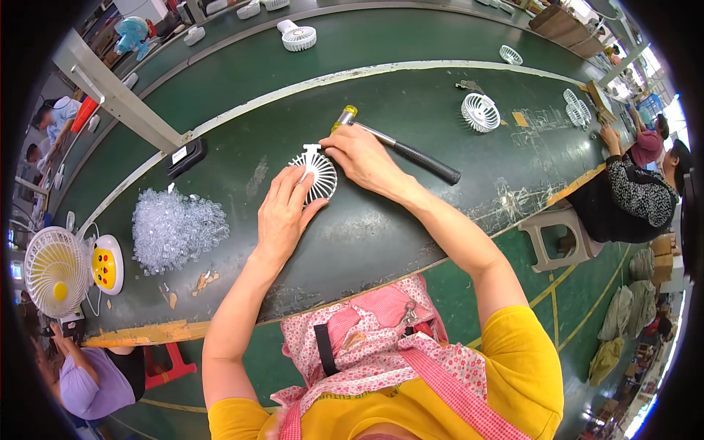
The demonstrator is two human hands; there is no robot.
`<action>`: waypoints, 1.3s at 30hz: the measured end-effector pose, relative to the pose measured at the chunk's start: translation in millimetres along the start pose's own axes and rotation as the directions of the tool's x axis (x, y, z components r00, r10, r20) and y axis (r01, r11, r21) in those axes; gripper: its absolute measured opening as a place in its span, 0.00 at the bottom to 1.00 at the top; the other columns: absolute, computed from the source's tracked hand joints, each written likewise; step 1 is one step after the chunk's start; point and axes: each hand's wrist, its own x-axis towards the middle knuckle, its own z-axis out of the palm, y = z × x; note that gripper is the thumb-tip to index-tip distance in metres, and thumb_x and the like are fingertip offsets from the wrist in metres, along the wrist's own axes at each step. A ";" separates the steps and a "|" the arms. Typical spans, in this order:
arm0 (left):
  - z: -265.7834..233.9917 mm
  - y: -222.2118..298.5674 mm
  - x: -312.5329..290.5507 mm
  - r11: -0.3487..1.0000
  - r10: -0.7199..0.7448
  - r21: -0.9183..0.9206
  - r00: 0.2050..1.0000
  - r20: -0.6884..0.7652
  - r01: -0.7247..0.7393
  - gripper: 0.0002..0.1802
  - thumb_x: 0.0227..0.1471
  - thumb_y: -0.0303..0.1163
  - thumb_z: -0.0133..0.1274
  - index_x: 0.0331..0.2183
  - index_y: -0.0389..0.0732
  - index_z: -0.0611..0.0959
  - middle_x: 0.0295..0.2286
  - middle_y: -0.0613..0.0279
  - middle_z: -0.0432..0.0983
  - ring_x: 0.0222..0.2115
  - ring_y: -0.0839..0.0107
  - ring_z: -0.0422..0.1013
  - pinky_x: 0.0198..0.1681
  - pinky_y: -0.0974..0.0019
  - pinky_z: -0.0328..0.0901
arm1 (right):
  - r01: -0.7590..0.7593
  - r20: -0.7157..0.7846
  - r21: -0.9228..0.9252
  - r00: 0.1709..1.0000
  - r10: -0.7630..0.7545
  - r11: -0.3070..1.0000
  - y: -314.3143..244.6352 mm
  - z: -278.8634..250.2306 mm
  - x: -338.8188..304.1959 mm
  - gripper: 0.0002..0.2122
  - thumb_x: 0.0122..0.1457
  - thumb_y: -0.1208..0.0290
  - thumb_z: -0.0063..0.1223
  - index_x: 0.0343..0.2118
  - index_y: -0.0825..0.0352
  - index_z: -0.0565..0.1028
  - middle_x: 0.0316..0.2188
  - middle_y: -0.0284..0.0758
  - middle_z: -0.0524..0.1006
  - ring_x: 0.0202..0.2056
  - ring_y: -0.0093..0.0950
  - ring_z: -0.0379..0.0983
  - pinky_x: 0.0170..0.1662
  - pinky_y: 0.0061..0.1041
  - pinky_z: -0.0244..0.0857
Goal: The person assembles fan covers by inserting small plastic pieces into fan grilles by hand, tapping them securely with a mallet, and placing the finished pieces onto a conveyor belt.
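Observation:
A round white fan grille [323, 180] with radial ribs lies on the dark green bench, a small T-shaped tab [312, 149] at its far edge. My left hand [281, 209] grips it from the left, fingers over its middle and thumb along the near rim. My right hand [365, 160] is bent in beside the tab, its fingertips closed at the tab's right end; anything tiny between them is hidden. Just beyond that hand lies a hammer with a yellow-tipped head [345, 117] and a black handle [427, 162], its shaft partly behind my knuckles.
Left of my hands is a heap of small clear plastic pieces [176, 227]. Behind it sits a black case [187, 157]; a white fan [57, 271] stands far left. Another grille [480, 112] lies right. A conveyor [411, 44] runs beyond; people sit at both sides.

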 end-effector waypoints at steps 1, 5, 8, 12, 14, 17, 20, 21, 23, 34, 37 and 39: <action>-1.1 0.2 -1.1 1.000 -0.001 0.001 1.000 -0.005 0.001 0.27 0.43 0.35 0.67 0.46 0.38 0.79 0.47 0.58 0.74 0.50 0.57 0.70 0.49 0.57 0.70 | -0.031 -0.035 -0.052 0.999 0.029 0.998 -5.6 -10.4 -1.3 0.09 0.59 0.74 0.55 0.41 0.69 0.78 0.41 0.41 0.77 0.44 0.41 0.71 0.48 0.38 0.65; 0.8 6.5 0.3 1.000 0.004 0.032 0.999 -0.038 -0.003 0.26 0.44 0.34 0.67 0.46 0.37 0.80 0.47 0.57 0.75 0.51 0.57 0.70 0.50 0.58 0.70 | -0.180 -0.018 -0.527 0.979 0.201 0.830 23.1 -45.2 -22.3 0.14 0.59 0.68 0.57 0.47 0.63 0.76 0.39 0.38 0.75 0.45 0.40 0.71 0.47 0.37 0.64; 2.0 6.2 0.0 1.000 0.007 0.012 0.999 -0.040 -0.007 0.27 0.43 0.31 0.68 0.47 0.39 0.79 0.48 0.57 0.74 0.51 0.55 0.71 0.50 0.56 0.70 | -0.176 -0.013 -0.499 0.980 0.196 0.849 26.9 -51.4 -20.2 0.13 0.61 0.69 0.56 0.48 0.64 0.76 0.38 0.39 0.75 0.41 0.39 0.72 0.43 0.37 0.66; -3.0 3.5 -3.4 1.000 0.008 0.005 0.998 -0.066 -0.007 0.27 0.41 0.30 0.68 0.46 0.38 0.79 0.47 0.54 0.73 0.50 0.52 0.71 0.49 0.55 0.70 | -0.149 -0.127 -0.008 0.981 0.147 0.989 -25.8 -68.3 6.0 0.13 0.64 0.73 0.52 0.50 0.68 0.75 0.28 0.42 0.73 0.26 0.38 0.72 0.31 0.35 0.65; -6.2 2.8 -4.1 1.000 0.006 0.001 0.998 -0.070 -0.006 0.27 0.41 0.30 0.68 0.45 0.38 0.79 0.46 0.54 0.73 0.49 0.51 0.71 0.49 0.55 0.70 | -0.021 -0.300 0.028 0.953 0.028 0.999 -52.6 -69.0 13.2 0.13 0.63 0.76 0.53 0.51 0.68 0.75 0.26 0.42 0.72 0.24 0.37 0.70 0.29 0.33 0.63; 0.2 4.8 0.2 0.999 0.022 -0.027 0.995 -0.098 -0.025 0.26 0.41 0.31 0.68 0.44 0.39 0.79 0.44 0.54 0.73 0.47 0.53 0.72 0.46 0.56 0.71 | -0.081 0.055 -0.139 0.994 0.090 0.987 -38.6 -49.7 -3.7 0.11 0.65 0.68 0.50 0.48 0.64 0.77 0.31 0.45 0.77 0.32 0.45 0.76 0.33 0.41 0.69; -3.6 5.9 -3.4 0.998 -0.006 -0.065 0.996 -0.084 0.001 0.24 0.43 0.33 0.68 0.42 0.39 0.79 0.44 0.55 0.73 0.45 0.55 0.73 0.46 0.58 0.71 | -0.168 0.084 -0.245 0.978 0.193 0.955 -18.6 -44.6 -2.7 0.11 0.64 0.64 0.51 0.44 0.63 0.79 0.35 0.42 0.80 0.36 0.46 0.77 0.38 0.43 0.71; -5.6 1.1 -5.6 0.992 -0.017 -0.125 0.994 -0.105 0.004 0.20 0.45 0.33 0.67 0.41 0.40 0.80 0.42 0.57 0.75 0.45 0.56 0.73 0.48 0.57 0.70 | -0.192 0.048 -0.270 0.976 0.212 0.944 -11.6 -44.0 0.9 0.11 0.64 0.65 0.51 0.45 0.63 0.79 0.35 0.41 0.80 0.37 0.45 0.77 0.38 0.42 0.71; -14.4 -18.7 -2.9 0.977 -0.056 -0.212 0.991 -0.118 0.030 0.18 0.46 0.32 0.66 0.40 0.41 0.81 0.39 0.58 0.78 0.46 0.56 0.73 0.50 0.54 0.68 | -0.219 -0.018 -0.346 0.974 0.227 0.912 5.0 -45.8 0.0 0.11 0.61 0.69 0.55 0.45 0.64 0.79 0.35 0.39 0.77 0.39 0.42 0.75 0.41 0.38 0.70; -82.8 -128.3 -46.5 0.702 -0.520 0.398 0.807 -0.281 0.591 0.05 0.44 0.28 0.63 0.29 0.42 0.86 0.32 0.60 0.78 0.38 0.58 0.68 0.43 0.54 0.56 | -0.041 0.244 -0.045 0.968 0.051 0.998 -9.3 -8.6 21.3 0.10 0.60 0.73 0.54 0.43 0.69 0.80 0.34 0.40 0.77 0.41 0.40 0.71 0.47 0.38 0.65; -84.1 -126.6 -44.7 0.686 -0.560 0.396 0.791 -0.247 0.610 0.04 0.44 0.27 0.62 0.28 0.42 0.86 0.30 0.59 0.78 0.37 0.58 0.68 0.42 0.54 0.56 | -0.118 0.193 -0.013 0.974 0.118 0.993 -7.7 2.1 17.6 0.07 0.60 0.72 0.56 0.38 0.67 0.81 0.30 0.35 0.76 0.36 0.35 0.69 0.44 0.35 0.61; -83.0 -126.0 -44.3 0.707 -0.535 0.372 0.799 -0.275 0.602 0.04 0.44 0.26 0.62 0.28 0.42 0.86 0.29 0.59 0.79 0.36 0.58 0.69 0.41 0.54 0.57 | -0.144 0.126 0.021 0.982 0.141 0.989 -6.2 8.9 13.0 0.05 0.59 0.72 0.57 0.35 0.65 0.81 0.28 0.32 0.75 0.34 0.32 0.67 0.42 0.31 0.58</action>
